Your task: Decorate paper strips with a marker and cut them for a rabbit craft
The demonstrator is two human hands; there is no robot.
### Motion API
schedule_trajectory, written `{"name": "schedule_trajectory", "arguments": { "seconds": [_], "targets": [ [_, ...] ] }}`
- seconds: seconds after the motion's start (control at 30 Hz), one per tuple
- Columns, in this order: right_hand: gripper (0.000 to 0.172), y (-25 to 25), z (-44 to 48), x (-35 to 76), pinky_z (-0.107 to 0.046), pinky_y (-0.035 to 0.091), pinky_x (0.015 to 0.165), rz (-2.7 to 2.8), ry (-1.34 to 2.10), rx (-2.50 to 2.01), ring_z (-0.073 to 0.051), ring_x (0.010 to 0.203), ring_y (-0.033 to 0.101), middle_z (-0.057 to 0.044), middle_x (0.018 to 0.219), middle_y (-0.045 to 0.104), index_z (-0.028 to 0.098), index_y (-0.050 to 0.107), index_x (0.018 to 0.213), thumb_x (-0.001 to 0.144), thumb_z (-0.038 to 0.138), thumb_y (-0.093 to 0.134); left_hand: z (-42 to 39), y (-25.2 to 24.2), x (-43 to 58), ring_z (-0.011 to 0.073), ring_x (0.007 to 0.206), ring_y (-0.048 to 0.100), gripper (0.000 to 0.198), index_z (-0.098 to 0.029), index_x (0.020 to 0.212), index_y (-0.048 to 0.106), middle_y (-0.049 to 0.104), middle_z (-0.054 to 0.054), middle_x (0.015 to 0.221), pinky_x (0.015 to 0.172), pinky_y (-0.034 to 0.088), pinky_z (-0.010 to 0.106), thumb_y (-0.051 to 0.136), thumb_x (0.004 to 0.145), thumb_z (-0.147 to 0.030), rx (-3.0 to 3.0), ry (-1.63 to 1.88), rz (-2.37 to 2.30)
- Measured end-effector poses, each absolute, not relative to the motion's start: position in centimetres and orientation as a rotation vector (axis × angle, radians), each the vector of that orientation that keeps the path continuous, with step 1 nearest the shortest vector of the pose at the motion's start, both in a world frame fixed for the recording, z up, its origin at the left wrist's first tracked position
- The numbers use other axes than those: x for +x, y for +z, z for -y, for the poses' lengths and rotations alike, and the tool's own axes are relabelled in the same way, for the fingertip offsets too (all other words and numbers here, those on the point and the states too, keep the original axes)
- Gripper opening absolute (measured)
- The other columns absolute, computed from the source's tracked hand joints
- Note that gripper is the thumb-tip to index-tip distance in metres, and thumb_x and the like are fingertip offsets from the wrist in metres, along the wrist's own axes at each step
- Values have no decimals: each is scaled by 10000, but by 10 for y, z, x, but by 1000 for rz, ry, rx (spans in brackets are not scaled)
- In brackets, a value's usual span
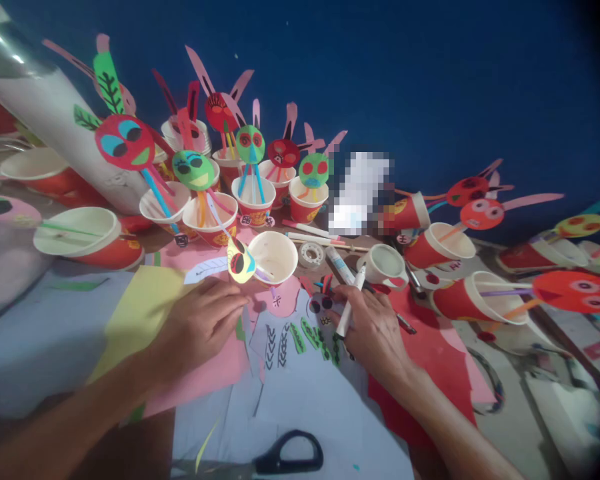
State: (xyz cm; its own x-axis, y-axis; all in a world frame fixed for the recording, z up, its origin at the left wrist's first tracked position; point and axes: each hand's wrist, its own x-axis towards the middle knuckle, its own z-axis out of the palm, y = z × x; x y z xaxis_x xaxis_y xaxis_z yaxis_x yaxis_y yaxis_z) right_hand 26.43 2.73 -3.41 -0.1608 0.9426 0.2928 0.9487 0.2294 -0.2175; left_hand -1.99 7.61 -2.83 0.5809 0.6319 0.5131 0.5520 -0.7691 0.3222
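Your pen [351, 303] is slanting near the green leaves [297, 339] right of centre in the frame, so if it is uncapped, which is not showing clearly, a slip of your right hand [377, 330] could be leaving a stray mark or nudging those small pieces askew. The mug [376, 275] is standing just beyond your knuckles, and a careless forward push could be tipping it. The yellow face [241, 262] is leaning beside the cup [279, 252] near the middle of the frame; a tug from your left hand [205, 320] could be bending its straw [263, 273] or toppling the cup.

Your right forearm is slanting in from the lower right, with the back of the hand up and the fingers curling narrowly around the pen. Your left forearm is slanting in from the lower left, its fingers bunching close together just below the face; whether they are pinching its ear [206, 269], you cannot be telling from this view
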Motion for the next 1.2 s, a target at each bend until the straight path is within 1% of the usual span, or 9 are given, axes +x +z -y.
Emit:
{"name": "schedule_trajectory", "arguments": {
  "seconds": [0.2, 0.37, 0.47, 0.57, 0.7, 0.77, 0.93, 1.1, 1.2],
  "targets": [
    [293, -39, -30, 264, -349, 381, 718, 2105, 76, -1753, -261, 847, 635, -48, 875, 706, 190, 532, 1055, 785, 178, 643, -76, -30, -20, 196, 845, 614, 157, -135, 968, 637, 687, 66, 894, 763, 493, 340, 553, 840, -99, 2620, 923, -1007],
    [320, -38, -30, 263, -350, 392, 720, 2090, 106, -1742, -256, 840, 634, -47, 862, 696, 193, 522, 1079, 781, 160, 634, -72, -25, -20, 180, 854, 603, 157, -129, 966, 634, 680, 66, 899, 782, 480, 325, 546, 842, -92, 2551, 886, -991],
    [302, -38, -29, 264, -339, 395, 694, 2073, 92, -1732, -245, 803, 630, -40, 840, 692, 198, 524, 1066, 784, 155, 621, -66, -18, -17, 160, 869, 598, 149, -145, 950, 634, 674, 55, 908, 785, 473, 295, 525, 856, -104, 2436, 833, -1004],
    [262, -36, -29, 267, -327, 387, 663, 2042, 50, -1726, -230, 758, 623, -31, 823, 691, 204, 521, 1053, 804, 164, 594, -55, -9, -12, 131, 827, 607, 160, -180, 931, 637, 669, 27, 880, 731, 477, 244, 492, 875, -142, 2255, 719, -1008],
    [219, -33, -31, 272, -329, 385, 689, 2034, -9, -1711, -232, 790, 631, -38, 831, 697, 199, 523, 1055, 839, 183, 557, -41, 2, -7, 113, 729, 608, 170, -216, 898, 649, 663, -5, 803, 622, 458, 209, 482, 868, -198, 2124, 570, -1022],
    [190, -33, -31, 273, -334, 377, 686, 2052, -40, -1708, -236, 771, 633, -48, 820, 701, 191, 538, 1041, 852, 172, 532, -37, 7, -5, 116, 708, 606, 180, -222, 882, 657, 660, -10, 769, 602, 450, 206, 479, 864, -221, 2102, 537, -1044],
    [192, -38, -31, 270, -336, 354, 667, 2119, -89, -1709, -236, 728, 635, -62, 814, 709, 179, 573, 1018, 845, 130, 505, -30, 19, 0, 115, 658, 616, 220, -236, 830, 690, 688, -9, 757, 612, 467, 202, 474, 850, -273, 1963, 446, -1106],
    [249, -38, -32, 266, -339, 345, 660, 2151, -101, -1763, -252, 731, 638, -95, 799, 702, 133, 593, 1038, 809, 96, 504, -25, 24, 3, 118, 675, 639, 208, -256, 818, 703, 709, -23, 757, 631, 468, 198, 497, 834, -287, 1882, 371, -1142],
    [267, -37, -33, 264, -339, 342, 656, 2146, -98, -1802, -257, 716, 635, -92, 756, 691, 131, 598, 1041, 794, 88, 507, -25, 24, 4, 118, 678, 640, 202, -271, 815, 704, 715, -35, 774, 649, 465, 203, 505, 832, -300, 1880, 320, -1178]
  ]
}}
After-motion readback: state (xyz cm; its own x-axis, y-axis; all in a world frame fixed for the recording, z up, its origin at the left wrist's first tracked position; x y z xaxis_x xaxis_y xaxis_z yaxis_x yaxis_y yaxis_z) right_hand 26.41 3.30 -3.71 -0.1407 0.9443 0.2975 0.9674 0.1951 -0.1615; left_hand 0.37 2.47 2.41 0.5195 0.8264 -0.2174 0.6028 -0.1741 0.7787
